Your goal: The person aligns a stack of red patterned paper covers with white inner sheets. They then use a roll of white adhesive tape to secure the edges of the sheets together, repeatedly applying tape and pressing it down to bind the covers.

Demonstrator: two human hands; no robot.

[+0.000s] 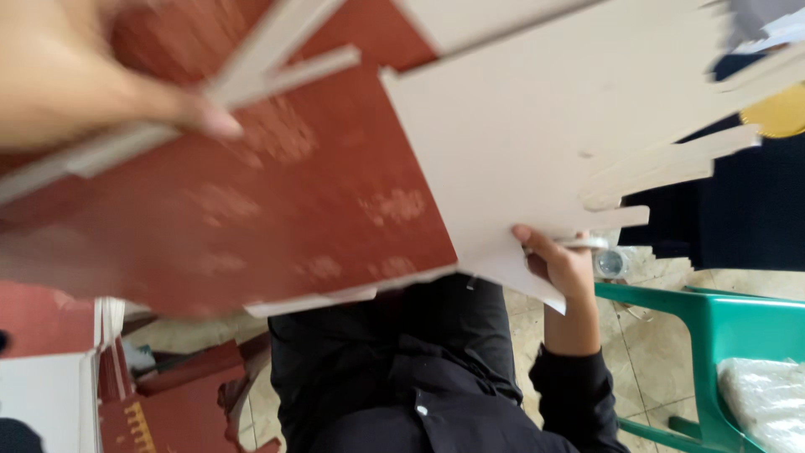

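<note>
Here your left hand pinches the red cardboard sheet (blurred) at its flap while another person's hand clamps the white panel, keeping both aloft.

A small craft or box-making workroom, informal rather than industrial, is suggested. A large die-cut cardboard sheet, grey-white on one face with notched tabs along its edge, is seen beside a red-covered board with worn, pale patches. More red covered pieces with gold trim are stacked at the lower left, next to a white panel. The floor is laid with beige tiles, and a green plastic chair carrying a clear plastic bag is placed on it. Another worker in black clothing is seated close by. No machinery is shown; handwork is indicated.
</note>
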